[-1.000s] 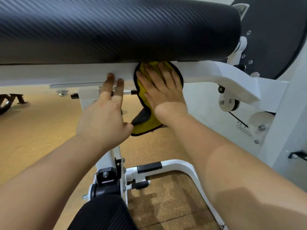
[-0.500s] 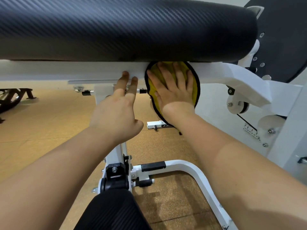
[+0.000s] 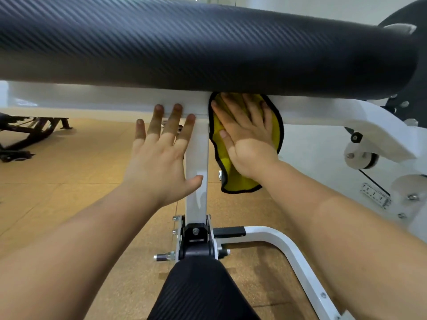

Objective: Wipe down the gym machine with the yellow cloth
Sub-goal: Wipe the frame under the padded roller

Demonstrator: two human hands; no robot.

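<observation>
The gym machine has a long black padded roll [image 3: 208, 49] on a white steel beam [image 3: 104, 101], carried by a white upright post [image 3: 196, 162]. The yellow cloth [image 3: 233, 179] with a black hem lies flat against the beam just right of the post. My right hand [image 3: 247, 135] presses the cloth onto the beam with straight, spread fingers. My left hand [image 3: 159, 155] is spread open left of the post, its fingertips on the beam's lower edge and its thumb by the post.
A black seat pad [image 3: 201, 292] sits below me, with a white curved base tube [image 3: 284, 248] to its right. White pivot brackets and a pulley [image 3: 362, 155] are at the right. A dark bench frame [image 3: 27, 135] stands on the cork-coloured floor at the far left.
My right hand with the cloth has slid rightward along the beam, past the post. My left hand has followed and spread its fingers wider.
</observation>
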